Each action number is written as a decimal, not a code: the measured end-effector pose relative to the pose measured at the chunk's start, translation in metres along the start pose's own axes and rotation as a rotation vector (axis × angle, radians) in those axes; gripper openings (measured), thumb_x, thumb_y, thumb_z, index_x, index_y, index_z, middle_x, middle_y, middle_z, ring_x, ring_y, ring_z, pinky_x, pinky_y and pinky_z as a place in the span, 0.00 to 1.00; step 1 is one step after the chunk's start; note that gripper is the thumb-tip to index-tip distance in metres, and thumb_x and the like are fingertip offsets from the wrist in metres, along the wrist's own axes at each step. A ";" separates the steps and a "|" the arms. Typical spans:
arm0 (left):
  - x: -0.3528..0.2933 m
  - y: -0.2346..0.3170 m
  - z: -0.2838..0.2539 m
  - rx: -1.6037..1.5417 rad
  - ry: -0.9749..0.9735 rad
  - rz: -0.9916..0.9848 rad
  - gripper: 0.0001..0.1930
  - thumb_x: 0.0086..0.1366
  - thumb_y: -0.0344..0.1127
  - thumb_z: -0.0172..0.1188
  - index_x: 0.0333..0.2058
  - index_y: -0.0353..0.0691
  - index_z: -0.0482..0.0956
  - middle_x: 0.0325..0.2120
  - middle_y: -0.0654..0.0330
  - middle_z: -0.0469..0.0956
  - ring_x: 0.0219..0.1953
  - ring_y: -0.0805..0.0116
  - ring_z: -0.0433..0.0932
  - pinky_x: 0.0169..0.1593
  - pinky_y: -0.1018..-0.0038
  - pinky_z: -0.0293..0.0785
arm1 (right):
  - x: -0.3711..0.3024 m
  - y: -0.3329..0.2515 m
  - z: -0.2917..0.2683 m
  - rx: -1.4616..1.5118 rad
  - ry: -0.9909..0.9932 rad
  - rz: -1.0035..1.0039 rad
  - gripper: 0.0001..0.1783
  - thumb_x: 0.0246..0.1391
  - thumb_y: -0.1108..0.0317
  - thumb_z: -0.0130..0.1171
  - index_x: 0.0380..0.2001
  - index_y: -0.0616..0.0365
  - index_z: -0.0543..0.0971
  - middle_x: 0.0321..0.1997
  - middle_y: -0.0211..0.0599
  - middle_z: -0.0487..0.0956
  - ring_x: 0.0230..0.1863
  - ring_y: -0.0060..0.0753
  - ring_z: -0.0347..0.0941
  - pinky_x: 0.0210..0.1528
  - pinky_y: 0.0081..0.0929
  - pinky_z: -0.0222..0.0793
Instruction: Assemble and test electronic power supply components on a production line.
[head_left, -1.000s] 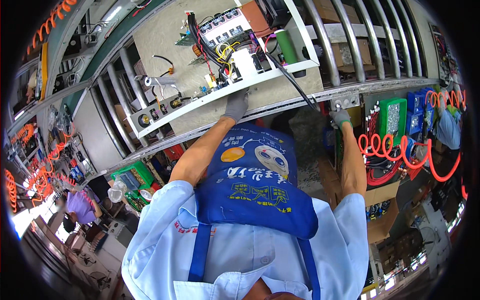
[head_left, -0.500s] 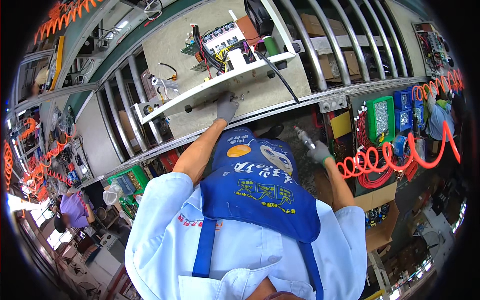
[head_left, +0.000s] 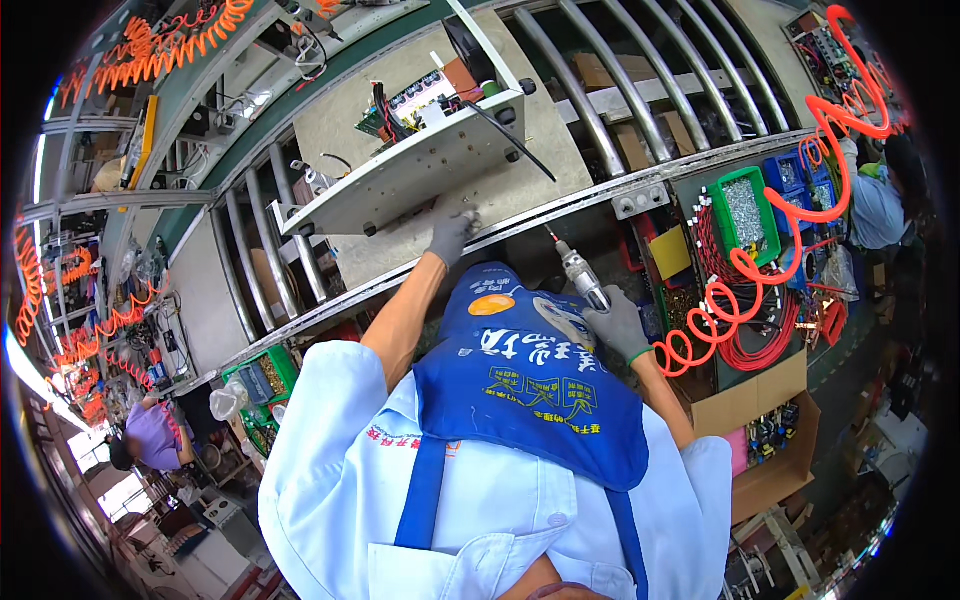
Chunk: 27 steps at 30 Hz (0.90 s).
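My left hand (head_left: 452,238), in a grey glove, rests at the front of a beige board (head_left: 555,190). Its fingers are bent together beside small screws (head_left: 468,212); whatever they pinch is too small to make out. Just beyond it a white metal chassis (head_left: 410,172) stands tilted, its underside facing me. Circuit boards (head_left: 415,95) with wires show behind its upper edge. My right hand (head_left: 618,325), also gloved, is closed around an air screwdriver (head_left: 582,275) in front of my blue apron. The driver's bit points up and left toward the bench edge, apart from the chassis.
Steel rollers (head_left: 570,85) run along both sides of the board. At right are a green bin (head_left: 743,215) of small metal parts, blue bins (head_left: 790,180), red cables (head_left: 745,340) and a coiled orange air hose (head_left: 790,245). An open carton (head_left: 760,480) stands lower right. Another person (head_left: 155,435) is at left.
The chassis has tipped further up, showing more of its underside. My right hand has brought the screwdriver leftward, closer to my body's middle. My left hand stays near the screws. The view has turned slightly.
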<state>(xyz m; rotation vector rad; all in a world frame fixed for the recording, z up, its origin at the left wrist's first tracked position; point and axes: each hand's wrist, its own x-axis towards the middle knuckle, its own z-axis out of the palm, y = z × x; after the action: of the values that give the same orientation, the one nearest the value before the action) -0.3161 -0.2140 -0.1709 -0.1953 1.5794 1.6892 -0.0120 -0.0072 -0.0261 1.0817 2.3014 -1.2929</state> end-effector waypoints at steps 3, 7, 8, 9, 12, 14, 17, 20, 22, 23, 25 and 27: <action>-0.029 0.006 0.038 -0.184 -0.205 -0.095 0.13 0.68 0.31 0.59 0.48 0.31 0.77 0.31 0.62 0.76 0.28 0.77 0.72 0.28 0.83 0.69 | -0.004 -0.015 -0.004 0.048 -0.003 -0.104 0.22 0.45 0.58 0.64 0.40 0.62 0.74 0.37 0.57 0.80 0.40 0.58 0.79 0.43 0.45 0.72; -0.052 0.010 0.076 -0.279 -0.357 -0.196 0.12 0.68 0.35 0.61 0.45 0.34 0.78 0.29 0.65 0.74 0.27 0.79 0.71 0.26 0.85 0.67 | -0.007 -0.024 -0.003 0.067 -0.060 -0.109 0.25 0.46 0.54 0.66 0.42 0.63 0.77 0.35 0.54 0.81 0.39 0.54 0.79 0.43 0.42 0.72; -0.054 0.012 0.079 -0.273 -0.335 -0.231 0.12 0.68 0.35 0.61 0.45 0.34 0.78 0.29 0.65 0.74 0.27 0.79 0.70 0.26 0.85 0.67 | -0.006 -0.026 -0.002 0.068 -0.058 -0.130 0.25 0.46 0.54 0.66 0.41 0.63 0.78 0.34 0.54 0.81 0.38 0.53 0.79 0.42 0.42 0.72; -0.056 0.013 0.082 -0.279 -0.343 -0.255 0.11 0.68 0.35 0.61 0.44 0.35 0.78 0.28 0.65 0.74 0.26 0.79 0.70 0.26 0.85 0.67 | -0.007 -0.025 -0.002 0.068 -0.052 -0.137 0.25 0.45 0.54 0.66 0.41 0.64 0.78 0.34 0.53 0.80 0.37 0.51 0.80 0.42 0.41 0.72; -0.058 0.015 0.082 -0.253 -0.371 -0.272 0.11 0.68 0.36 0.62 0.43 0.35 0.79 0.28 0.65 0.75 0.25 0.79 0.70 0.26 0.85 0.67 | -0.005 -0.024 -0.005 0.086 -0.098 -0.124 0.25 0.45 0.54 0.67 0.39 0.64 0.78 0.31 0.50 0.80 0.34 0.45 0.79 0.39 0.39 0.72; -0.058 0.019 0.080 -0.235 -0.419 -0.263 0.11 0.67 0.37 0.63 0.43 0.35 0.79 0.27 0.64 0.75 0.25 0.79 0.71 0.26 0.85 0.67 | -0.002 -0.022 -0.009 0.103 -0.160 -0.103 0.25 0.44 0.54 0.67 0.39 0.64 0.78 0.31 0.48 0.80 0.33 0.43 0.79 0.39 0.38 0.73; -0.053 0.028 0.078 -0.191 -0.484 -0.237 0.12 0.67 0.36 0.63 0.43 0.34 0.78 0.27 0.64 0.76 0.25 0.78 0.72 0.26 0.85 0.67 | 0.010 -0.023 -0.015 0.237 -0.353 0.020 0.24 0.45 0.54 0.67 0.38 0.63 0.78 0.29 0.45 0.80 0.32 0.43 0.79 0.39 0.38 0.73; -0.043 0.031 0.083 -0.112 -0.430 -0.213 0.12 0.67 0.35 0.61 0.45 0.33 0.78 0.28 0.63 0.76 0.26 0.77 0.72 0.27 0.84 0.67 | 0.025 -0.031 -0.013 0.456 -0.544 0.232 0.23 0.45 0.55 0.67 0.37 0.63 0.78 0.28 0.42 0.80 0.32 0.39 0.78 0.39 0.38 0.73; -0.031 0.026 0.082 -0.130 -0.369 -0.208 0.12 0.68 0.33 0.60 0.45 0.32 0.78 0.28 0.62 0.76 0.27 0.76 0.73 0.28 0.82 0.69 | 0.036 -0.040 -0.003 0.406 -0.463 0.229 0.22 0.45 0.55 0.67 0.37 0.63 0.79 0.29 0.43 0.80 0.33 0.38 0.78 0.40 0.38 0.72; -0.022 0.022 0.079 -0.173 -0.314 -0.202 0.12 0.68 0.32 0.59 0.46 0.31 0.78 0.28 0.62 0.76 0.27 0.75 0.73 0.30 0.81 0.70 | 0.041 -0.045 0.004 0.359 -0.357 0.196 0.23 0.45 0.55 0.67 0.37 0.63 0.79 0.29 0.43 0.80 0.34 0.38 0.78 0.40 0.37 0.72; -0.003 0.007 0.067 -0.304 -0.254 -0.172 0.12 0.68 0.31 0.58 0.47 0.30 0.78 0.29 0.61 0.77 0.28 0.74 0.75 0.33 0.79 0.73 | 0.052 -0.054 0.017 0.286 -0.161 0.136 0.23 0.45 0.55 0.68 0.39 0.63 0.79 0.31 0.45 0.81 0.34 0.37 0.78 0.41 0.37 0.72; 0.020 -0.006 0.040 0.330 -0.128 0.097 0.17 0.65 0.27 0.57 0.52 0.30 0.75 0.34 0.53 0.81 0.35 0.63 0.81 0.42 0.69 0.78 | 0.067 -0.061 0.026 0.267 -0.098 0.130 0.25 0.45 0.54 0.68 0.41 0.63 0.80 0.34 0.47 0.82 0.35 0.38 0.79 0.41 0.36 0.72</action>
<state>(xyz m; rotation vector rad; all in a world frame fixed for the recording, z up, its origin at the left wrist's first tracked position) -0.3099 -0.1701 -0.1788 0.1558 1.7641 1.4534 -0.1047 -0.0160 -0.0417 1.1983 1.9925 -1.5940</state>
